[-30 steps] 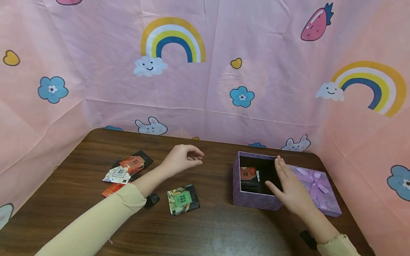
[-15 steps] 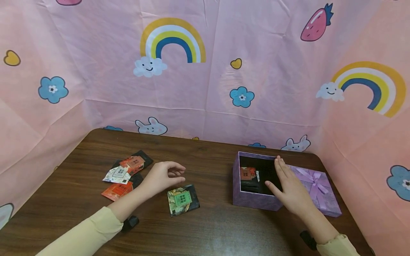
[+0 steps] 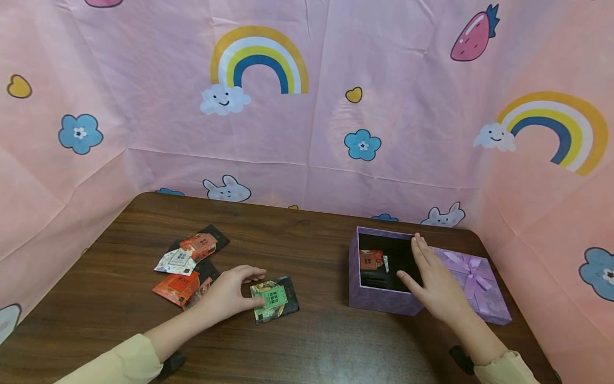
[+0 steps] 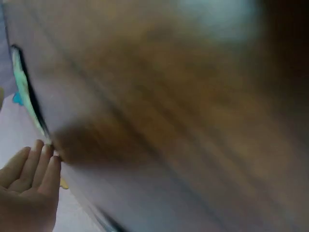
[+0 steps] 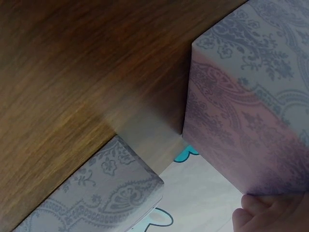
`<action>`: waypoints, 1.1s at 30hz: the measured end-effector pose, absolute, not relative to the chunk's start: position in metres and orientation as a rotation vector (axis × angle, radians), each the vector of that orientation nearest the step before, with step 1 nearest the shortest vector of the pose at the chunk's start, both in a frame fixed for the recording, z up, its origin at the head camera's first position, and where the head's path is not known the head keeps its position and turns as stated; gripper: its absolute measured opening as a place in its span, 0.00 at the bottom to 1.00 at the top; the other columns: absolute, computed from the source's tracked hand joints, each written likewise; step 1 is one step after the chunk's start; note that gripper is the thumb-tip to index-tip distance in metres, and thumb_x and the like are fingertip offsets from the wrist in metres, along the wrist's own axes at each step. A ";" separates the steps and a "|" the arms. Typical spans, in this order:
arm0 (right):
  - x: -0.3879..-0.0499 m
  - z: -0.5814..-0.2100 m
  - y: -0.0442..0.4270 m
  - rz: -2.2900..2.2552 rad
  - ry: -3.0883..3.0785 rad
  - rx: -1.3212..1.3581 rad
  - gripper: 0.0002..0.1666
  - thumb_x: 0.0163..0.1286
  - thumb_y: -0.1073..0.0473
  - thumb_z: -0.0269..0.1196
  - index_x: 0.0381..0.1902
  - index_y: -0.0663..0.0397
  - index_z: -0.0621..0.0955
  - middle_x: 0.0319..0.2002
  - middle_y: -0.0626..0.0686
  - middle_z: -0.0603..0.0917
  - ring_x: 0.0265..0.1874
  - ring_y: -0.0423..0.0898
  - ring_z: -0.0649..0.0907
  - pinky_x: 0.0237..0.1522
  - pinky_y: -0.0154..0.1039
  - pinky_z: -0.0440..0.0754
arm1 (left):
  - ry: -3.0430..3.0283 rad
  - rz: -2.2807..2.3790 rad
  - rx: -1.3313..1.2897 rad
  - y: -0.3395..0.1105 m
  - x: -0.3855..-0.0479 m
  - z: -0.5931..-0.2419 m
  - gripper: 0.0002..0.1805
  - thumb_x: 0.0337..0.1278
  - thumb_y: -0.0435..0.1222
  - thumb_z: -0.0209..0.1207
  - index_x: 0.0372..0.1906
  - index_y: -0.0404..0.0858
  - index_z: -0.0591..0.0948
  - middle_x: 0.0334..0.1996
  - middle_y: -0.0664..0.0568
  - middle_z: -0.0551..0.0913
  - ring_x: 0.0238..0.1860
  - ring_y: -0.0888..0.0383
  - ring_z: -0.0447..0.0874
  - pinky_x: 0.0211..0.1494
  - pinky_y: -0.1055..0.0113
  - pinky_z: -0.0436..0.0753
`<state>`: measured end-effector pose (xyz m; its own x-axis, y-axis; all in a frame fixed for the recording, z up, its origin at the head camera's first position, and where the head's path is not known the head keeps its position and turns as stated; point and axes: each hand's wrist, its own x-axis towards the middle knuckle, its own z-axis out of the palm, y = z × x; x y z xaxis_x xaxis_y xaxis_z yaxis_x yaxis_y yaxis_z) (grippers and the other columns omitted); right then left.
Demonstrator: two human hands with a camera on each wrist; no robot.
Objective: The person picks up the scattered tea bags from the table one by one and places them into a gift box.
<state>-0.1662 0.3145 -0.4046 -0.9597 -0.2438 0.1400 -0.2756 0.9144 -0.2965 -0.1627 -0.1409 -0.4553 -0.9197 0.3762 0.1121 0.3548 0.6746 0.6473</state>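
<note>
My left hand [image 3: 225,294] hovers at the left edge of a green sachet [image 3: 274,300] with a black back, which lies flat on the table. Its thumb overlaps the sachet's left part, while the fingers are relaxed beyond the far corner. In the left wrist view, the fingers [image 4: 38,166] look fairly straight near the end of the sachet [image 4: 25,89]. My right hand [image 3: 434,282] rests, fingers extended, on the right rim of an open purple box [image 3: 384,300]. Inside the box, at its left, is a red-and-black sachet [image 3: 371,260] with others beneath it.
Several sachets lie overlapping at the left: a red one [image 3: 200,245], a white one [image 3: 175,261] and an orange one [image 3: 177,287]. The purple lid [image 3: 484,285] with a ribbon bow lies right of the box. A patterned cloth [image 3: 307,133] hangs behind the table.
My left hand has come down and leftward from above the table's middle to the green sachet. The right hand has stayed on the box, and the sachets have not moved.
</note>
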 end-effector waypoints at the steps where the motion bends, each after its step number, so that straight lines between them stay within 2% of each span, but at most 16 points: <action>1: -0.166 -0.404 0.314 0.482 -2.975 0.405 0.53 0.79 0.42 0.61 0.85 0.65 0.51 0.86 0.66 0.50 0.83 0.70 0.56 0.79 0.72 0.59 | 2.862 1.050 0.637 -0.142 -0.161 -0.456 0.35 0.50 0.42 0.82 0.62 0.34 0.84 0.56 0.45 0.88 0.57 0.45 0.89 0.59 0.48 0.87; 8: -0.167 -0.404 0.314 0.474 -2.981 0.401 0.53 0.80 0.42 0.61 0.85 0.65 0.51 0.86 0.65 0.50 0.83 0.70 0.56 0.79 0.72 0.59 | 2.870 0.926 0.693 -0.145 -0.154 -0.460 0.46 0.45 0.49 0.84 0.69 0.35 0.80 0.65 0.40 0.82 0.67 0.37 0.81 0.65 0.38 0.82; 17: -0.167 -0.404 0.315 0.480 -2.984 0.400 0.53 0.80 0.42 0.60 0.85 0.66 0.52 0.86 0.65 0.50 0.84 0.69 0.55 0.78 0.72 0.59 | 2.883 0.816 0.782 -0.146 -0.155 -0.471 0.58 0.36 0.57 0.86 0.73 0.35 0.75 0.68 0.41 0.79 0.69 0.39 0.78 0.66 0.39 0.82; 22: -0.167 -0.405 0.315 0.478 -2.983 0.404 0.53 0.80 0.41 0.60 0.85 0.66 0.51 0.86 0.65 0.49 0.84 0.69 0.55 0.79 0.72 0.58 | 2.910 0.739 0.844 -0.144 -0.156 -0.471 0.58 0.36 0.57 0.85 0.73 0.35 0.75 0.68 0.42 0.79 0.69 0.42 0.77 0.66 0.41 0.83; 33: -0.168 -0.407 0.318 0.503 -2.990 0.418 0.54 0.81 0.41 0.59 0.87 0.62 0.47 0.87 0.64 0.47 0.85 0.68 0.54 0.79 0.72 0.58 | 2.914 0.718 0.896 -0.143 -0.160 -0.468 0.51 0.41 0.52 0.84 0.71 0.35 0.78 0.65 0.43 0.81 0.66 0.43 0.80 0.64 0.43 0.84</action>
